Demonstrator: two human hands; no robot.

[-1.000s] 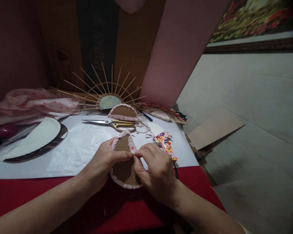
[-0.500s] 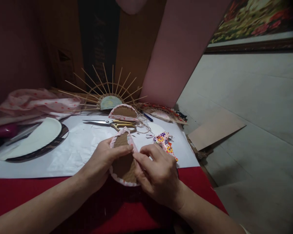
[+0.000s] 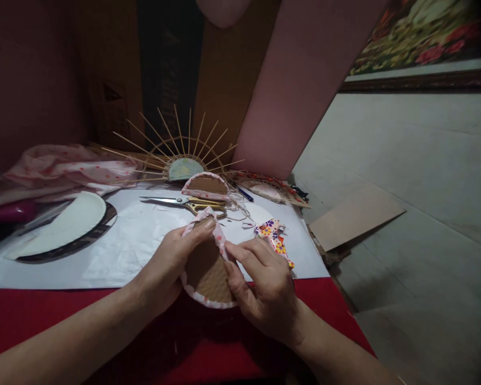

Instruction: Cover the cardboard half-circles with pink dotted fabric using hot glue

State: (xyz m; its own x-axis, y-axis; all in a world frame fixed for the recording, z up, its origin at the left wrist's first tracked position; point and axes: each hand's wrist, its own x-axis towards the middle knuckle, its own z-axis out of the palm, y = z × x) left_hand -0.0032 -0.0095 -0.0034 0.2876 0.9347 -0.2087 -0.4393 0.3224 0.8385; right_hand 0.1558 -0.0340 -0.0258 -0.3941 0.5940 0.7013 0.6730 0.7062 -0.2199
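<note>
Between my hands is a half-round cardboard piece [image 3: 208, 272], its brown face toward me and pink dotted fabric folded over its rim. My left hand [image 3: 170, 259] grips its left side, the thumb lying over the fabric near the top. My right hand [image 3: 262, 286] pinches the straight fabric-covered edge on the right, fingertips and thumb closed on it. Just beyond lie gold-handled scissors [image 3: 198, 206] and a second half-round cardboard piece [image 3: 208, 185] with the same fabric border. The fingers behind the held piece are hidden.
A fan-like frame of thin sticks [image 3: 184, 168] stands at the back. Pink dotted cloth [image 3: 64, 166] is heaped at left, behind a white half-round piece [image 3: 76, 222]. A flower-patterned glue gun [image 3: 272, 235] lies right, near a blue pen [image 3: 245, 193]. White paper [image 3: 132, 240] covers the red table [image 3: 44, 315].
My left thumb has moved up along the fabric edge toward the top of the piece. My right fingers have shifted slightly along the same edge. The view has drifted a little.
</note>
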